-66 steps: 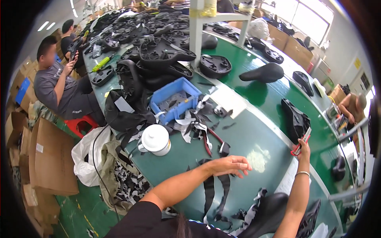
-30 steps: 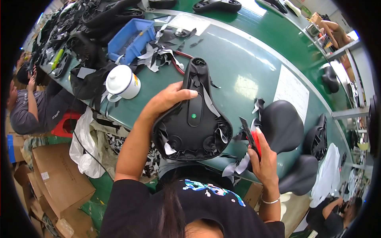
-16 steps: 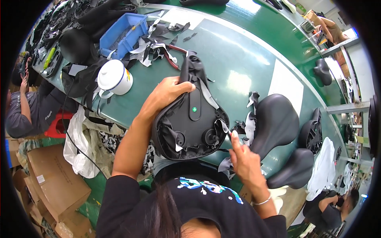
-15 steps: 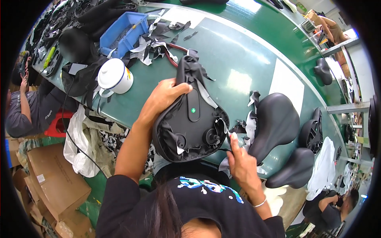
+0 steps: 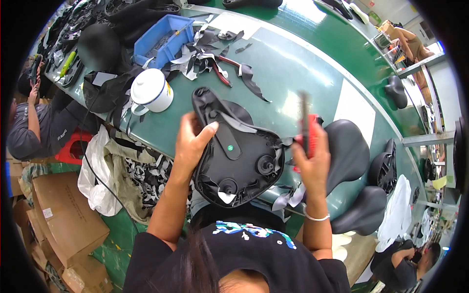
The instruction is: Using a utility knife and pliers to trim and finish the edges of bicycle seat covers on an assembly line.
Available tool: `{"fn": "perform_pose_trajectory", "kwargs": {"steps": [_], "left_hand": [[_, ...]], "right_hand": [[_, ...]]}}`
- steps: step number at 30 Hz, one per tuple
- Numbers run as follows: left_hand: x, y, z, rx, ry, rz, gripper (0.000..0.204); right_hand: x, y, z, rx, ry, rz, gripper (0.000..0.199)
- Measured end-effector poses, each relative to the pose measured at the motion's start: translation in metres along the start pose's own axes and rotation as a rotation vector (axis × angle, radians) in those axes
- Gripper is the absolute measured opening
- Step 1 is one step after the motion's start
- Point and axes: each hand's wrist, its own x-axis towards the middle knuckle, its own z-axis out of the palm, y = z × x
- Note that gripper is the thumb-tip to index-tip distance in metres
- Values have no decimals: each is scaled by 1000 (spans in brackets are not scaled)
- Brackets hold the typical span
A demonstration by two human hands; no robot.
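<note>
A black bicycle saddle [image 5: 239,161] is turned with its underside up, its cover folded over the rim of the plastic base. My left hand [image 5: 191,141] grips it near the narrow nose, thumb pressed on the underside. Beside its right edge, my right hand [image 5: 312,163] is closed on a red-handled knife [image 5: 309,136]. The blade points up and away, smeared by motion. A cover strip [image 5: 288,141] sticks out from the saddle's right edge near my right fingers. Two finished black saddles [image 5: 344,151] lie right side up to the right.
On the green table [image 5: 278,63] stand a white lidded mug [image 5: 152,92] and a blue bin [image 5: 163,41]. Red-handled pliers [image 5: 222,73] lie among black and white scraps. White gloves [image 5: 396,210] rest at the right. A sack of offcuts [image 5: 146,178] stands at the left; co-workers sit farther off.
The saddle has turned, its nose swinging left with my left hand. My right hand has risen away from its edge, bringing the red knife into view. The pliers now show more.
</note>
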Motion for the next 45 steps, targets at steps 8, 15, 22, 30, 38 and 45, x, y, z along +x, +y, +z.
{"fn": "perform_pose_trajectory", "kwargs": {"steps": [8,15,22,30,38,45], "left_hand": [[11,34,67,918,-683,941,31],[24,29,64,622,-803,639,22],[35,38,56,-713,-421,-131,32],[49,49,73,686,-383,1094,18],[91,34,69,0,-34,240,34],[32,14,23,-585,-448,-195,51]], "right_hand": [[1,-28,2,165,-171,-60,57],[-27,-2,-47,-304,-322,-239,52],[-92,-21,-32,-500,-323,-54,59],[-16,-11,-25,-628,-234,-165,44],[-53,-35,-11,-820,-344,-35,51],[62,-11,-59,-789,-594,-319,43]]}}
